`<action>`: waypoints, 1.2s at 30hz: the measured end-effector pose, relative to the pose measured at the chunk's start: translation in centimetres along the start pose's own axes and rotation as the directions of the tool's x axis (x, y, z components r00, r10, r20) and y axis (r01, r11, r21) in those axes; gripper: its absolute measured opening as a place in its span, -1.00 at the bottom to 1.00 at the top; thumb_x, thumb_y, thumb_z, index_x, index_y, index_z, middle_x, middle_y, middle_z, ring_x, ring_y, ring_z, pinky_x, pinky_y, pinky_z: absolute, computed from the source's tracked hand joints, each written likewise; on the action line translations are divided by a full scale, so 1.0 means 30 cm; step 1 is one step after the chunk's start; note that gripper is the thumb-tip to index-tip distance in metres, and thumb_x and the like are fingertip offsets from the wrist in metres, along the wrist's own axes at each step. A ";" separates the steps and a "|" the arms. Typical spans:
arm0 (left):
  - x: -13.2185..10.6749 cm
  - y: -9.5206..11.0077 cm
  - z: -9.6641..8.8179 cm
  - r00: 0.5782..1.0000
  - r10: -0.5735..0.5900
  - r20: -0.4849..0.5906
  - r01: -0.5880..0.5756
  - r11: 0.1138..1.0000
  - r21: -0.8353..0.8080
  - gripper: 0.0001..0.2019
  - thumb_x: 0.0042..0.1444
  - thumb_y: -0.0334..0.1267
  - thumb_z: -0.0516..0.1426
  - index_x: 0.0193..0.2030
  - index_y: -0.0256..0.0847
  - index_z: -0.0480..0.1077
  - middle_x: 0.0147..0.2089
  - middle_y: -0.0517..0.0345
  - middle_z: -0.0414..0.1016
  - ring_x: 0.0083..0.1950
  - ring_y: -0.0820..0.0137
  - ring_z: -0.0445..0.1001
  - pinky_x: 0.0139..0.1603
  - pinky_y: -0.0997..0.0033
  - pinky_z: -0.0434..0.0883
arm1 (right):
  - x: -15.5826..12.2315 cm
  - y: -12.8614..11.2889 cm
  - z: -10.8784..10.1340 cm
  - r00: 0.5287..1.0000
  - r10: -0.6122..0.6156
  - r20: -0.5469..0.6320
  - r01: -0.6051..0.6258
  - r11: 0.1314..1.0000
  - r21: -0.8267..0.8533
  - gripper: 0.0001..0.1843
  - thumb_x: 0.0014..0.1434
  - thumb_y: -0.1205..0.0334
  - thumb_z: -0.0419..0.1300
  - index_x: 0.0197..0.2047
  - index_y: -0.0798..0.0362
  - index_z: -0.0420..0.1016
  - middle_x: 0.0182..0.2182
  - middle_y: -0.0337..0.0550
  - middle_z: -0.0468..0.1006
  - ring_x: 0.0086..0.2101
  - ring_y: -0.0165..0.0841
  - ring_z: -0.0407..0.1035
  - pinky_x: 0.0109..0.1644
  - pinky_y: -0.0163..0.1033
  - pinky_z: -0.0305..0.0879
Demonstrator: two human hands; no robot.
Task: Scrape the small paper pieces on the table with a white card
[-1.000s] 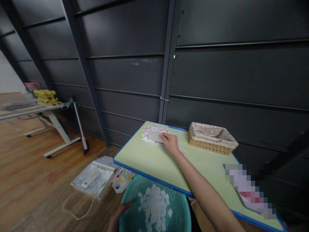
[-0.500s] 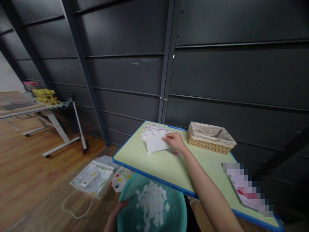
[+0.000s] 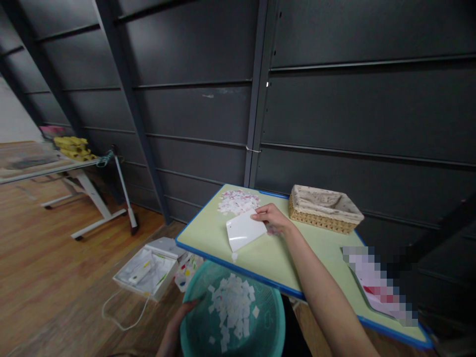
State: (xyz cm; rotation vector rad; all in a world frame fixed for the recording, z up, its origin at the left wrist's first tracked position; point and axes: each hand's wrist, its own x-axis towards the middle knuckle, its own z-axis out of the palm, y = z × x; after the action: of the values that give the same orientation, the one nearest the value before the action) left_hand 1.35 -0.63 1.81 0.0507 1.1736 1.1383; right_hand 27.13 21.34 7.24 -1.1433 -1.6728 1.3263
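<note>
My right hand (image 3: 273,218) pinches the corner of a flat white plastic scraper (image 3: 245,230), its fingers closed on the edge. The scraper is tilted over the pale green table (image 3: 208,233), just in front of a heap of small white and pink paper scraps (image 3: 238,201). A few white bits show below its lower corner, near the blue table edge. Under that edge, a teal plastic basket (image 3: 271,317) holds many white paper pieces (image 3: 232,302). My left hand (image 3: 187,311) grips the basket's left rim, with the fingers partly hidden inside.
A fabric-lined wicker basket (image 3: 320,220) stands at the table's back right. A flat pinkish item (image 3: 375,287), partly blurred out, lies at the right. An open white box (image 3: 145,272) with a cord sits on the floor, left. Behind rises a dark panelled wall (image 3: 193,119).
The scraper has come towards me, away from the scrap heap, and turned so its lower corner nears the front table edge. My left hand stays at the basket.
</note>
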 end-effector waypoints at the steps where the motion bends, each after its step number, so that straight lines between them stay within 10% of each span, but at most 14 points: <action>1: 0.003 -0.001 -0.002 1.000 0.005 -0.002 -0.005 1.000 0.005 -0.21 -0.04 -0.38 0.22 0.36 -0.31 0.05 -0.36 0.04 0.70 -0.26 0.06 0.64 -0.06 0.03 0.50 | -0.001 -0.001 -0.001 1.000 0.013 0.003 -0.013 1.000 -0.004 -0.55 -0.24 -0.08 0.39 -0.48 0.18 0.54 -0.66 -0.25 0.37 -0.65 -0.52 0.12 -0.62 -0.38 -0.07; 17: 0.040 -0.008 -0.026 0.998 -0.057 0.006 0.057 0.998 0.001 -0.24 -0.02 -0.36 0.22 0.34 -0.43 0.06 -0.44 0.03 0.68 -0.35 0.09 0.65 -0.25 0.14 0.54 | -0.012 -0.022 0.051 0.968 -0.016 0.251 0.018 1.000 -0.008 -0.61 -0.23 0.01 0.43 -0.44 0.19 0.59 -0.65 -0.27 0.39 -0.62 -0.55 0.10 -0.58 -0.39 -0.10; 22: 0.034 -0.010 -0.018 0.999 -0.047 0.019 0.047 0.999 -0.001 -0.28 0.01 -0.36 0.19 0.32 -0.45 0.09 -0.40 -0.02 0.69 -0.32 0.11 0.65 -0.24 0.17 0.54 | 0.023 0.011 0.048 0.984 -0.126 -0.124 0.136 0.987 0.080 -0.58 -0.16 -0.07 0.38 -0.50 0.18 0.56 -0.62 -0.22 0.45 -0.60 -0.49 0.18 -0.54 -0.36 0.03; 27: 0.036 -0.011 -0.014 0.998 -0.061 0.007 0.061 0.998 0.011 -0.27 0.01 -0.35 0.19 0.33 -0.44 0.07 -0.41 -0.03 0.69 -0.35 0.09 0.65 -0.24 0.13 0.54 | 0.073 0.048 0.057 0.758 -0.301 -0.579 0.235 0.954 -0.188 -0.57 -0.01 -0.06 0.27 -0.25 0.14 0.64 -0.29 -0.03 0.65 -0.34 -0.21 0.46 -0.27 -0.19 0.32; 36: 0.032 -0.008 -0.009 0.998 -0.056 0.025 0.056 0.998 0.011 -0.26 0.02 -0.35 0.18 0.34 -0.48 0.04 -0.43 0.00 0.69 -0.35 0.08 0.64 -0.22 0.11 0.53 | 0.047 0.054 0.113 0.746 -0.559 -0.362 0.149 0.669 -0.728 -0.68 0.23 0.08 0.08 -0.21 -0.04 0.65 -0.22 -0.08 0.64 -0.26 -0.13 0.54 -0.19 -0.20 0.34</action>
State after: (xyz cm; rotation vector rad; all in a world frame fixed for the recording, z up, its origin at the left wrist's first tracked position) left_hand 1.26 -0.19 0.90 0.0400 1.1518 1.0797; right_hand 23.90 21.61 4.89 -1.2990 -1.8040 0.0384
